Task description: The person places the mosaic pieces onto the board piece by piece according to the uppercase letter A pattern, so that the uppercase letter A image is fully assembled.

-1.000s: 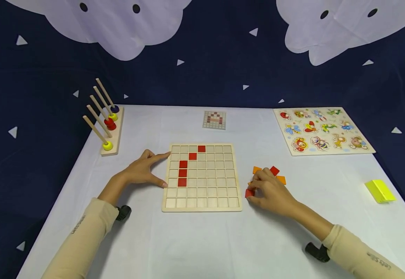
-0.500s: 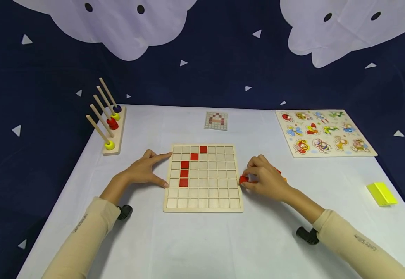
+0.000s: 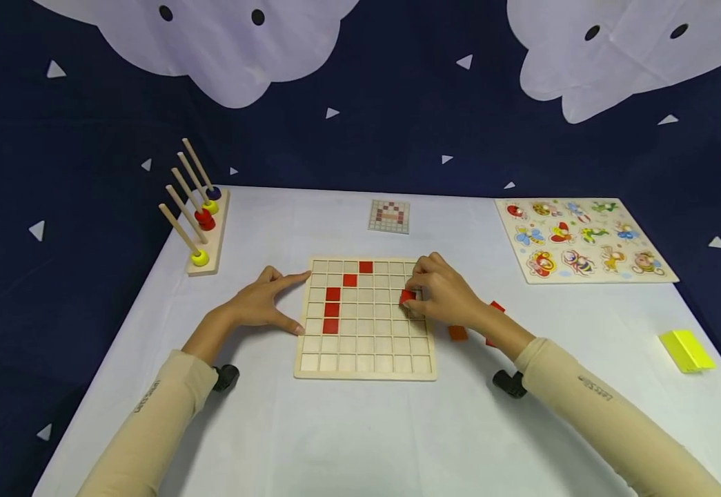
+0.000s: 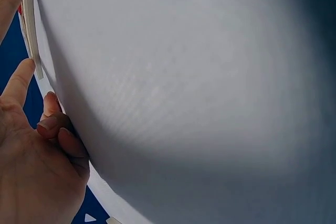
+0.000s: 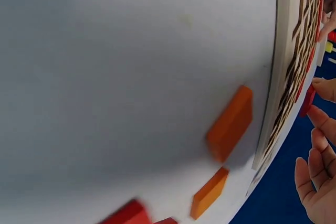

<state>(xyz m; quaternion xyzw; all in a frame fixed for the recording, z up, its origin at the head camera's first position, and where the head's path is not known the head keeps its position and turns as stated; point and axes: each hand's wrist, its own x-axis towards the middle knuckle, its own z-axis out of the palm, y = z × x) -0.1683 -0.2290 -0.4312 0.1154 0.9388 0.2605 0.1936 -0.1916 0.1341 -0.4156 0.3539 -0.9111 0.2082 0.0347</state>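
Observation:
A wooden grid board (image 3: 365, 360) lies flat on the table, with several red square tiles (image 3: 332, 310) set in its left and upper cells. My left hand (image 3: 253, 302) touches the board's left edge with thumb and index finger spread apart; its other fingers are folded in the left wrist view. Over the board's right side, my right hand (image 3: 446, 288) pinches a red tile (image 3: 406, 297) between thumb and fingers. In the right wrist view that held tile (image 5: 308, 100) is tilted above the grid. Orange tiles (image 5: 231, 124) lie on the table beside the board.
More red tiles (image 3: 497, 306) lie under the right forearm, partly hidden. A small pattern card (image 3: 389, 216) sits behind the board. At back left stands a peg stacker (image 3: 211, 238) with rings; at right are an insect puzzle (image 3: 584, 241) and a yellow block (image 3: 686, 351).
My right hand has carried the red tile from the loose pile leftward to above the board's right columns. My left hand stays at the board's left edge.

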